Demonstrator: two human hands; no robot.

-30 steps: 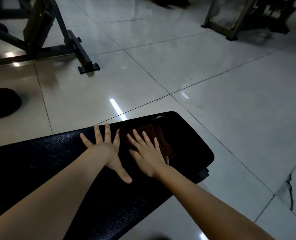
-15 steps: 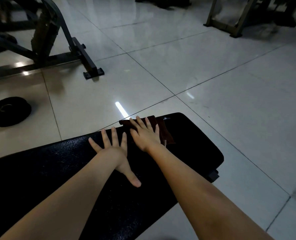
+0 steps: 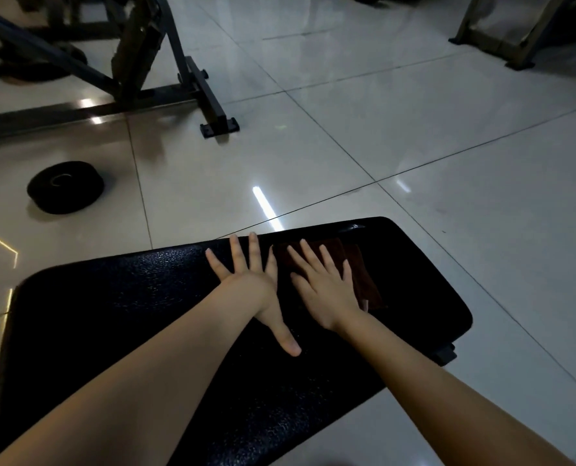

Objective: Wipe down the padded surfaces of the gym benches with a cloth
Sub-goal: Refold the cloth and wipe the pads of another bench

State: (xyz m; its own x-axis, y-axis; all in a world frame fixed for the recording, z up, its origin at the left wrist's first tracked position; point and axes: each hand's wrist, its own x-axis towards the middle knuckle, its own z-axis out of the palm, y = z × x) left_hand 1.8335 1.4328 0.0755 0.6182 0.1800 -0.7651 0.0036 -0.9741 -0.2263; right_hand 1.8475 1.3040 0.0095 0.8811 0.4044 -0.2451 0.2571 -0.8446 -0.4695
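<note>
Dim light, shiny tiled floor [image 3: 448, 196]. One black bench pad [image 3: 128, 314] ran across the lower view from 8 o'clock to 3 o'clock.

Cloth [image 3: 364, 280]: dark brown, folded flat, lying on the pad near its 3 o'clock end, close to the far edge.

Right hand [image 3: 323, 290]: palm down on the cloth, fingers straight and spread, pressing rather than gripping. Nothing was clenched.

Left hand [image 3: 249, 284]: flat on bare pad just beside the cloth at its 9 o'clock side, fingers splayed, thumb pointing back toward 6 o'clock. It held nothing and seemed to be bracing.

Progress, as a judgement: wiping was under way at the pad's 3 o'clock end. No streak or sheen marked off cleaned vinyl from uncleaned, so I could not tell how much was done. The long stretch of pad toward 8 o'clock likely remained, if the work began at this end.

Other gear: a dark metal frame [image 3: 192, 82] at 11 o'clock and a pale stand [image 3: 495, 38] at 1 o'clock. Any padding on them was not visible. A round black weight [image 3: 65, 187] lay on the floor at 10 o'clock, well apart from the bench.
</note>
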